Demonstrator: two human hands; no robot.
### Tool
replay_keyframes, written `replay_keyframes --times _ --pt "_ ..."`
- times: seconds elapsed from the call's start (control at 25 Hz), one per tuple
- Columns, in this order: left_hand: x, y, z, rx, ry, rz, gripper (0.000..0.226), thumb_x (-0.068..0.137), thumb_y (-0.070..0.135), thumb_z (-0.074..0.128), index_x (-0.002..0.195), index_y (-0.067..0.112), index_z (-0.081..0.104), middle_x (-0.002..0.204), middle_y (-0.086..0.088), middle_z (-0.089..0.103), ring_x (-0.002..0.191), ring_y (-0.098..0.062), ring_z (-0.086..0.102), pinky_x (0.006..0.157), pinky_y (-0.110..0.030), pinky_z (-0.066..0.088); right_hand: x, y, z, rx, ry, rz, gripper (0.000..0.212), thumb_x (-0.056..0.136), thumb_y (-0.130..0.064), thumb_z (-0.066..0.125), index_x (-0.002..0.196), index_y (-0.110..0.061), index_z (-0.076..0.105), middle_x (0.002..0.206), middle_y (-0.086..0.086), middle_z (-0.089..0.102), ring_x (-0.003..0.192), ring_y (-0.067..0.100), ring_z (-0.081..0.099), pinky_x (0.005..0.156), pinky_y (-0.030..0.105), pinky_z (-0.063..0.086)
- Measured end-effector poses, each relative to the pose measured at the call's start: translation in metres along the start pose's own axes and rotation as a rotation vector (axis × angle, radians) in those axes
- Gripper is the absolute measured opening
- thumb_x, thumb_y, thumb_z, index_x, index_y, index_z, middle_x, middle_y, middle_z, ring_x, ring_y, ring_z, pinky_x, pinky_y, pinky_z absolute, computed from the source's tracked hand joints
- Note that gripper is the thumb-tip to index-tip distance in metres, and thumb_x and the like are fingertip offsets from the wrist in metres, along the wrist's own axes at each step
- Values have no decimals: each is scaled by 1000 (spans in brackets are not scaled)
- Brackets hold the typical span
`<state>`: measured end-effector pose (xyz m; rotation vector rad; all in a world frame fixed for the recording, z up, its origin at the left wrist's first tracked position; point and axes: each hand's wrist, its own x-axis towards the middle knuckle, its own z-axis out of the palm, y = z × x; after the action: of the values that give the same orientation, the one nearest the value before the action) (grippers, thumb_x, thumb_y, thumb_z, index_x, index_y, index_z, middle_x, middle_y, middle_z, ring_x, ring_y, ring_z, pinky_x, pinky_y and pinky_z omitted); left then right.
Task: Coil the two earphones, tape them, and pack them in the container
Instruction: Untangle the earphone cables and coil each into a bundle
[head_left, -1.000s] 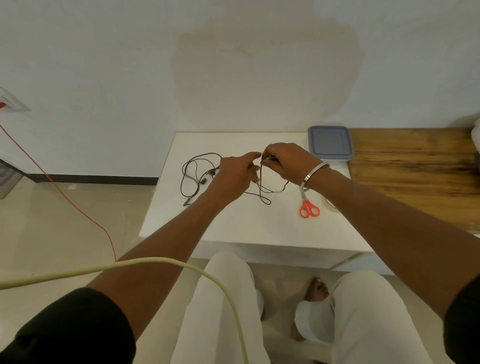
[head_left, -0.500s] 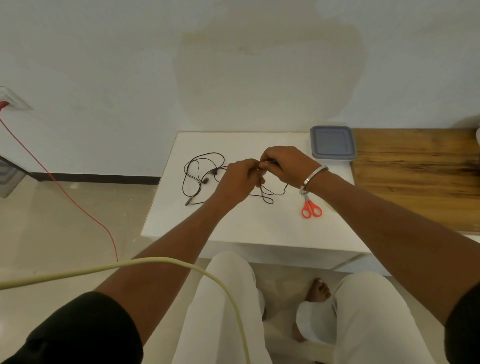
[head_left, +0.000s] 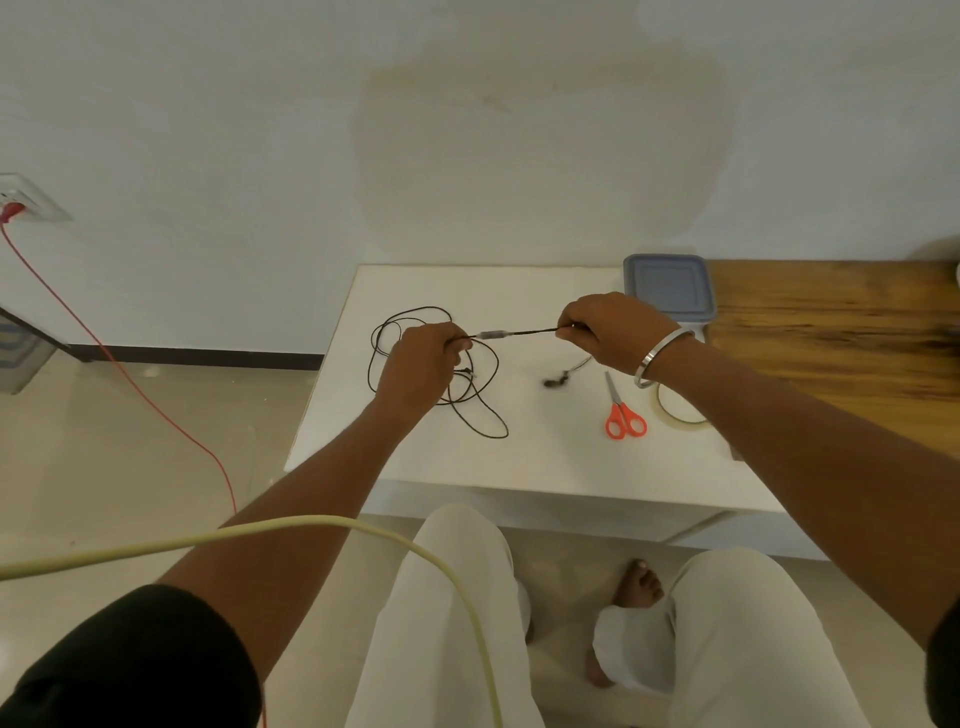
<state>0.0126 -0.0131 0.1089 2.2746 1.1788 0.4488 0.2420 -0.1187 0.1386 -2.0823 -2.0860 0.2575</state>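
Observation:
A black earphone cable (head_left: 519, 332) is stretched taut between my two hands above the white table (head_left: 519, 467). My left hand (head_left: 421, 361) pinches one end of that stretch, and my right hand (head_left: 608, 330) pinches the other. The remaining black cable (head_left: 483, 415) lies in loose loops on the table under and around my left hand. Blurred earbuds (head_left: 555, 383) dangle below my right hand. The container (head_left: 670, 286), with a grey-blue lid on it, stands at the table's far right corner. A roll of clear tape (head_left: 675, 408) lies partly hidden under my right wrist.
Orange-handled scissors (head_left: 623, 415) lie on the table right of centre. A wooden surface (head_left: 831, 332) adjoins the table on the right. A red cord (head_left: 130, 379) runs from a wall socket across the floor, and a pale cord (head_left: 260, 530) crosses my lap.
My hands have moved apart, pulling a length of cable straight between them. The loose loops on the table have shifted, and the earbuds now swing below my right hand.

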Motion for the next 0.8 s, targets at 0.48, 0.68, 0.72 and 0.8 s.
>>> replay_keyframes --times 0.48,0.68,0.72,0.8 --pt "-8 40 13 -27 -238 26 79 80 -2 54 151 12 23 154 -6 26 142 -23 25 115 -36 27 6 -14 1 7 54 -55 23 96 -33 45 104 -19 62 97 -1 64 82 17 58 73 34 51" --pt "-8 61 22 -323 -131 142 26 95 5 51 120 5 58 101 -9 71 88 -14 65 74 -7 45 13 -23 1 42 38 -75 24 96 -30 44 104 -17 62 92 2 63 80 19 56 71 35 48" --pt "-7 58 20 -337 -125 106 24 96 5 48 117 4 62 91 -11 72 77 -17 66 67 -7 45 13 -21 0 36 30 -67 25 97 -31 44 104 -16 62 92 2 63 80 19 56 73 36 50" --pt "-4 50 15 -313 -107 90 22 97 6 47 108 5 67 80 -10 70 66 -17 66 57 -7 44 11 -15 1 22 2 -55 27 97 -34 44 104 -15 62 92 2 64 80 18 57 74 35 50"
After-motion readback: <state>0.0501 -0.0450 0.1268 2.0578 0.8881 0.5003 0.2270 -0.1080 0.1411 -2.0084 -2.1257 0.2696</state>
